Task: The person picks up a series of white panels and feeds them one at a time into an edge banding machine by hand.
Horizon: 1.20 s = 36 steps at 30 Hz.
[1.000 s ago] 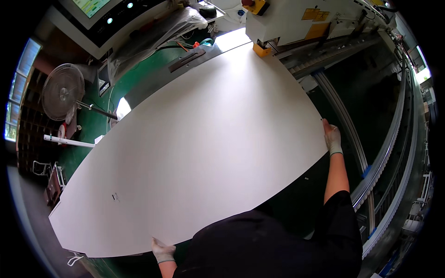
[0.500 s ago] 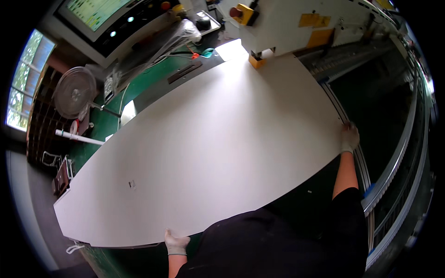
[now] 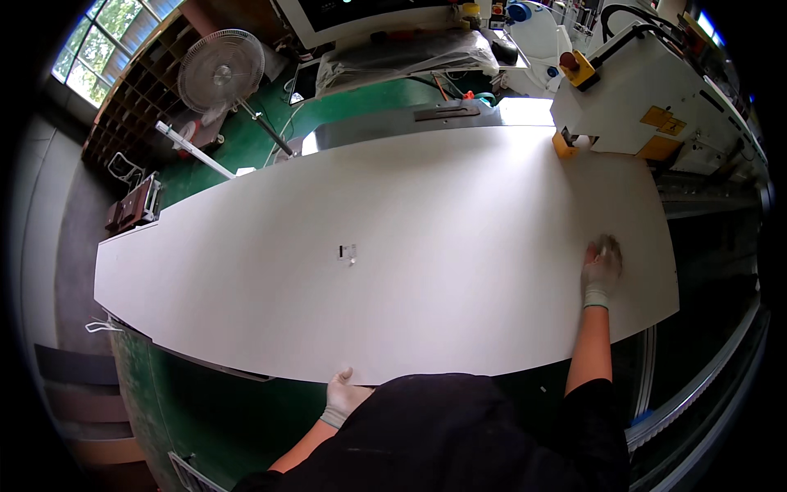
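A large white panel (image 3: pixel 459 271) lies flat before me, its bent outline due to the wide view. My left hand (image 3: pixel 346 397), in a pale glove, is closed on the near edge, thumb on top and the fingers hidden below. Farther right, my right hand (image 3: pixel 602 266), gloved too, rests on the panel's upper face near its right end. Its fingers are slightly blurred and extend away from me, gripping nothing. A small dark and clear mark (image 3: pixel 347 253) shows near the panel's middle.
At the back right stands a white machine housing (image 3: pixel 631 111) with a yellow tip (image 3: pixel 565 145) over the panel and a red stop button (image 3: pixel 569 61). A fan (image 3: pixel 221 72) and a white post (image 3: pixel 195 150) are back left. Metal rails (image 3: pixel 693 394) run at the right.
My right hand has left the panel's right edge and now lies on its top face. My left hand still holds the near edge. The view has turned, so everything sits differently in it.
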Each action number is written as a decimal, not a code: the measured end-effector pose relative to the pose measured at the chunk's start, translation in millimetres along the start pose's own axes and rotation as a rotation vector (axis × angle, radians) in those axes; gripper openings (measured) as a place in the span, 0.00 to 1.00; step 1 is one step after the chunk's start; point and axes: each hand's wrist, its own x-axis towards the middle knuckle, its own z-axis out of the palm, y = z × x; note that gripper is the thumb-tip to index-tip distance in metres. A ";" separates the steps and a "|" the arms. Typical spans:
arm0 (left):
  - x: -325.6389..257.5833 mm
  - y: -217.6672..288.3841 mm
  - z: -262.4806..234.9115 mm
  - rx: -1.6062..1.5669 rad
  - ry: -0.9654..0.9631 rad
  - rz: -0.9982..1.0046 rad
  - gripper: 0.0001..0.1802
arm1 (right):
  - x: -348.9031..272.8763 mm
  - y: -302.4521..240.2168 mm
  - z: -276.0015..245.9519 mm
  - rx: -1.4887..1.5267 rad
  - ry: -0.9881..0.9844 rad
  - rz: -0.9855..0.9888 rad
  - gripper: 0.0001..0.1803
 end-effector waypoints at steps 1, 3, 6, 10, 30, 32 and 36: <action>-2.5 3.5 -3.8 0.038 -0.074 -0.011 0.35 | -1.4 -4.7 0.2 -0.006 -0.003 -0.007 0.26; -10.1 12.4 0.8 -0.009 -0.025 -0.140 0.38 | -4.9 -13.1 3.9 -0.013 0.098 -0.108 0.27; -16.1 24.4 2.6 -0.098 -0.026 -0.307 0.42 | -9.6 -9.8 14.4 0.007 0.075 -0.080 0.28; -25.1 36.9 6.7 -0.198 -0.110 -0.386 0.42 | -15.9 -4.9 14.0 -0.044 0.058 -0.048 0.29; -37.5 79.6 -9.9 -0.073 -0.016 -0.405 0.42 | -60.7 -35.8 -11.4 0.110 0.121 0.060 0.27; -39.6 78.2 -5.4 -0.072 -0.015 -0.402 0.43 | -61.9 -36.8 -10.8 0.087 0.116 0.048 0.28; -43.0 72.1 2.5 -0.149 0.040 -0.386 0.46 | -62.0 -27.5 7.2 -0.049 0.089 -0.028 0.28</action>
